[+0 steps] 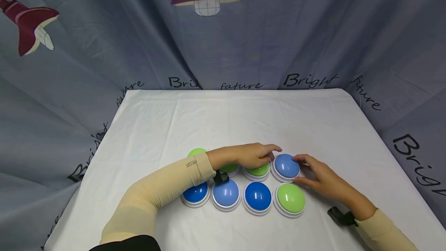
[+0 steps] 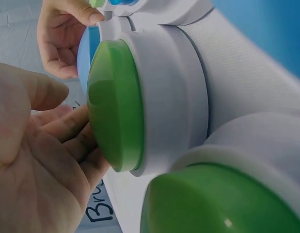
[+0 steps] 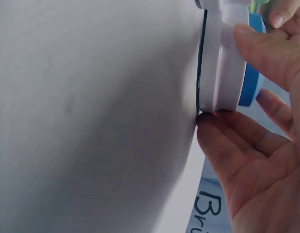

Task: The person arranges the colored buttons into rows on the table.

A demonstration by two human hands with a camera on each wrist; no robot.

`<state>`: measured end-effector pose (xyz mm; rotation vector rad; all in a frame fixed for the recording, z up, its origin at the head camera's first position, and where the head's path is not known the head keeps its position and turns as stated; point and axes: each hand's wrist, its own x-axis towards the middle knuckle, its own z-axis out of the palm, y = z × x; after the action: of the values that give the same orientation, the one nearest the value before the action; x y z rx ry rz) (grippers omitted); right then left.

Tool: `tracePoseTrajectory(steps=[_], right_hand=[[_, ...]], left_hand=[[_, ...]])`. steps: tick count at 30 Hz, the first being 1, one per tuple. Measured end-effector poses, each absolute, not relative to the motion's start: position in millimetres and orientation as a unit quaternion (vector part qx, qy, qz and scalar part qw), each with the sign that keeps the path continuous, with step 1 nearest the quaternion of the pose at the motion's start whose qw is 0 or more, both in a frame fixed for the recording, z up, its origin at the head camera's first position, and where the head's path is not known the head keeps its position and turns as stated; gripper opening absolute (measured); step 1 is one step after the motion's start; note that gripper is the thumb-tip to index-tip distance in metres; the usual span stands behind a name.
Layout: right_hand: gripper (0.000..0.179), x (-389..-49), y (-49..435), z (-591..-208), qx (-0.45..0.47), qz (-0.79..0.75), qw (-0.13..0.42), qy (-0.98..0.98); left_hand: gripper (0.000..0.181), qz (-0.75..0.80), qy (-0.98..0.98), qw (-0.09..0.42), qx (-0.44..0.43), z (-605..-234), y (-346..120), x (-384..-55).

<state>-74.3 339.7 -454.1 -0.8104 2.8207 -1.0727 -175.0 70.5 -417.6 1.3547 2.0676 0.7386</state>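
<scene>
At the right end of the back row is a light blue push button (image 1: 286,165) on a white round base. My right hand (image 1: 320,175) holds it from the right, and in the right wrist view the thumb and fingers (image 3: 222,145) lie around its white base (image 3: 229,63). My left hand (image 1: 254,155) reaches across the back row, over a green push button (image 1: 259,170). Its index finger points toward the light blue button. In the left wrist view the left fingers lie beside the green dome (image 2: 113,107), gripping nothing.
In the front row stand a dark blue button (image 1: 195,193), a light blue one (image 1: 226,193), another dark blue one (image 1: 258,196) and a green one (image 1: 290,197). More green buttons (image 1: 197,151) are partly hidden under the left forearm. A white cloth (image 1: 223,115) covers the table.
</scene>
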Motion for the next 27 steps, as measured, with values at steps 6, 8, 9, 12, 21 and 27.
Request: tracePoseTrajectory(steps=[6,8,9,12,21,27], right_hand=[[0.060,-74.4,335.5,-446.4,-0.253,-0.295,0.029,0.921],[0.059,-76.2,334.5,-439.5,-0.248,-0.273,0.036,0.929],[0.057,-77.9,333.4,-435.3,-0.245,-0.263,0.038,0.933],[0.049,-87.2,326.1,-424.5,-0.236,-0.246,0.028,0.940],[0.053,-115.9,304.3,-406.9,-0.257,-0.179,-0.043,0.949],[0.059,-129.5,303.1,-396.9,-0.263,-0.149,-0.059,0.951]], left_hand=[[0.043,0.285,0.765,0.287,0.501,-417.1,66.6,-177.8],[0.042,0.281,0.770,0.275,0.503,-415.3,64.8,-180.0],[0.042,0.276,0.774,0.263,0.505,-414.5,63.8,-181.4],[0.042,0.248,0.798,0.217,0.504,-410.6,58.5,-186.2],[0.053,0.204,0.852,0.105,0.471,-399.9,32.7,-197.8],[0.062,0.141,0.893,0.041,0.425,-397.2,7.9,-203.9]])
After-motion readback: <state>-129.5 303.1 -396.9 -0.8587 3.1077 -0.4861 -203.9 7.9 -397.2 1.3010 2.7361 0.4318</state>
